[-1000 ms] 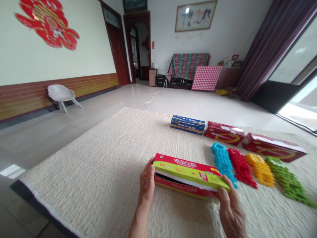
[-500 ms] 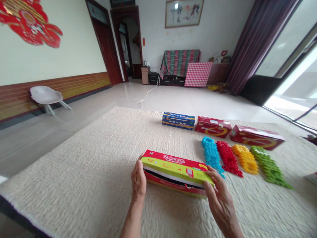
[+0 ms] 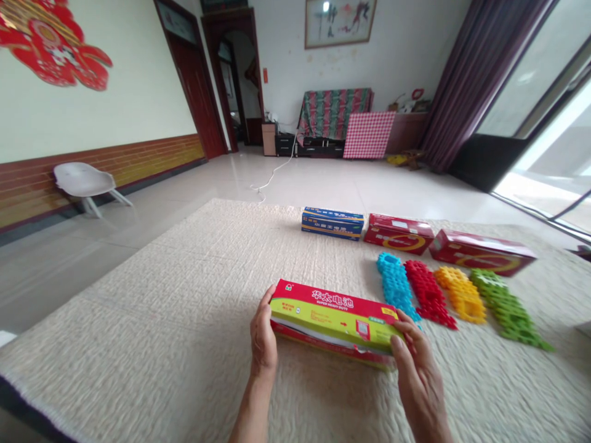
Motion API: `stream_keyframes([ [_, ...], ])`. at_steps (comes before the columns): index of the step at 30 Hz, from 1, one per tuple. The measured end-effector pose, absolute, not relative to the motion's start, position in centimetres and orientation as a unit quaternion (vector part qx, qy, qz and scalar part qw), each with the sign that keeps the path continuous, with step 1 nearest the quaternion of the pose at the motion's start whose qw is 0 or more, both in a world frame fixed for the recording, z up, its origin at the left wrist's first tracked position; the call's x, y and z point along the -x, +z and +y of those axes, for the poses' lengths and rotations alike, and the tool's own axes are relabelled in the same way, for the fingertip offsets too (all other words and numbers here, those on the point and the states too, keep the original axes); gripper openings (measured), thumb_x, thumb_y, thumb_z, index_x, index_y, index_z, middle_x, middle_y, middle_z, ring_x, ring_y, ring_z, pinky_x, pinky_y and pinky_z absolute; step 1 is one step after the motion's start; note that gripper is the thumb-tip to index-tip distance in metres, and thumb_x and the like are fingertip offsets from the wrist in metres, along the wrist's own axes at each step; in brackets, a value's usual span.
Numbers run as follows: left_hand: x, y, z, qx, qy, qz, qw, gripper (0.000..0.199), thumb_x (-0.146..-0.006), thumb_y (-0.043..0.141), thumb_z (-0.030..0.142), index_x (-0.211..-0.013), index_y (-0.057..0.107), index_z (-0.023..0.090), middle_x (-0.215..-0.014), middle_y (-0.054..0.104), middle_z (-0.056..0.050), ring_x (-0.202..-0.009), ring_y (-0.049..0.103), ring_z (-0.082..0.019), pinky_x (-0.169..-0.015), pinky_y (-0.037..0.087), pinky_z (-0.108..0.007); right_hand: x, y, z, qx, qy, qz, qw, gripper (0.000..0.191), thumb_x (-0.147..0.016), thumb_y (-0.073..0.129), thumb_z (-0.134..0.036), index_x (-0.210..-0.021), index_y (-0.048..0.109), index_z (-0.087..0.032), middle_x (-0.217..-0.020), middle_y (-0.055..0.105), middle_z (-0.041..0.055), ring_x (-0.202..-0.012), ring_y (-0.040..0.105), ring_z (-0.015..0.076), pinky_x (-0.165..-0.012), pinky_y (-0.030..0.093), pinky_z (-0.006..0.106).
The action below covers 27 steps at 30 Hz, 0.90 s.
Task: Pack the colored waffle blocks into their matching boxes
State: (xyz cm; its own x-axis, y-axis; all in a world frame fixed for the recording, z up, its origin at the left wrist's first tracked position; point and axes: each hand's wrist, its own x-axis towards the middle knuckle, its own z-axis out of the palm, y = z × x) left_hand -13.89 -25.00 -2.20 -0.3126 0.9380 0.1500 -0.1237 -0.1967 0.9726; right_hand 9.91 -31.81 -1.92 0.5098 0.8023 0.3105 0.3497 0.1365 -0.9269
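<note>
The red-and-green box [image 3: 335,320] sits between both hands, apparently slightly open.

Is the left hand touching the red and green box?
Touching. In the head view, the left hand holds the red and green box by one end.

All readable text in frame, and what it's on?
"华太电池": red-and-green box, red strip on top
"SUPER HEAVY DUTY": same box, under that
"电池": blue box, front, end of the line; characters before it blurred
Too small or blurred: remaining print on both, lettering on the middle red box and rightmost red box, characters in the framed picture.
</note>
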Motion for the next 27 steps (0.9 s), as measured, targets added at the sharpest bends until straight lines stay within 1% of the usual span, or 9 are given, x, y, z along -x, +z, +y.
stream_keyframes([
  [3,13.8,-1.8,-24.9,-0.397,0.65,0.498,0.415,0.048,-0.089,0.037,0.032,-0.127,0.059,0.015,-0.126,0.064,-0.008,-0.122,0.055,-0.023,-0.104,0.042,-0.036,-9.4,-2.1,-31.5,0.631,0.191,-0.438,0.612,0.034,-0.084,0.053,-0.048,-0.107,0.055,-0.023,-0.14,0.047,0.0109,-0.129,0.043,0.0313,-0.105,0.031,0.053],
  [7,13.2,-1.0,-25.0,-0.362,0.638,0.532,0.424,0.049,-0.082,0.043,0.028,-0.126,0.059,0.015,-0.11,0.071,-0.008,-0.101,0.066,-0.023,-0.083,0.054,-0.033,-8.8,-2.1,-31.3,0.635,0.172,-0.428,0.62,0.03,-0.084,0.052,-0.043,-0.106,0.055,-0.023,-0.139,0.049,0.0099,-0.128,0.043,0.0301,-0.105,0.031,0.052],
  [8,13.0,-0.8,-25.1,-0.35,0.638,0.541,0.422,0.049,-0.08,0.045,0.027,-0.125,0.059,0.015,-0.107,0.072,-0.008,-0.097,0.067,-0.023,-0.079,0.055,-0.032,-8.6,-2.1,-31.2,0.637,0.167,-0.424,0.622,0.03,-0.084,0.053,-0.042,-0.107,0.055,-0.023,-0.138,0.05,0.0097,-0.128,0.044,0.0298,-0.105,0.032,0.052],
  [10,12.6,-0.8,-25.1,-0.328,0.642,0.556,0.414,0.047,-0.077,0.047,0.025,-0.121,0.061,0.015,-0.105,0.072,-0.008,-0.091,0.068,-0.023,-0.075,0.055,-0.031,-8.3,-2.0,-31.1,0.641,0.158,-0.418,0.624,0.03,-0.083,0.053,-0.039,-0.108,0.056,-0.022,-0.137,0.051,0.0096,-0.126,0.045,0.0294,-0.104,0.033,0.051],
  [16,12.2,-1.3,-25.0,-0.318,0.655,0.561,0.393,0.038,-0.079,0.055,0.03,-0.114,0.064,0.019,-0.108,0.071,-0.008,-0.094,0.067,-0.022,-0.077,0.054,-0.03,-7.9,-1.8,-30.9,0.648,0.147,-0.405,0.628,0.036,-0.083,0.051,-0.034,-0.116,0.056,-0.022,-0.135,0.053,0.009,-0.125,0.046,0.0275,-0.104,0.034,0.05],
  [21,12.1,-1.3,-24.9,-0.318,0.661,0.564,0.378,0.037,-0.079,0.056,0.028,-0.114,0.065,0.019,-0.103,0.071,-0.007,-0.087,0.067,-0.019,-0.073,0.053,-0.028,-7.8,-1.5,-30.9,0.648,0.148,-0.399,0.631,0.036,-0.08,0.052,-0.03,-0.114,0.058,-0.022,-0.132,0.056,0.0079,-0.124,0.048,0.0269,-0.103,0.035,0.05],
  [25,12.1,-1.3,-24.7,-0.325,0.669,0.562,0.363,0.035,-0.079,0.056,0.027,-0.112,0.066,0.02,-0.107,0.071,-0.006,-0.091,0.067,-0.019,-0.076,0.053,-0.027,-7.6,-1.1,-30.8,0.654,0.157,-0.392,0.627,0.038,-0.08,0.051,-0.03,-0.116,0.057,-0.022,-0.133,0.055,0.0075,-0.124,0.048,0.0266,-0.104,0.035,0.05],
  [27,12.3,-1.3,-24.5,-0.328,0.669,0.564,0.356,0.035,-0.08,0.055,0.026,-0.113,0.065,0.019,-0.108,0.07,-0.006,-0.092,0.067,-0.019,-0.078,0.053,-0.028,-7.5,-0.9,-30.7,0.647,0.183,-0.4,0.623,0.041,-0.083,0.05,-0.032,-0.123,0.054,-0.022,-0.137,0.052,0.008,-0.127,0.046,0.0261,-0.105,0.035,0.049],
])
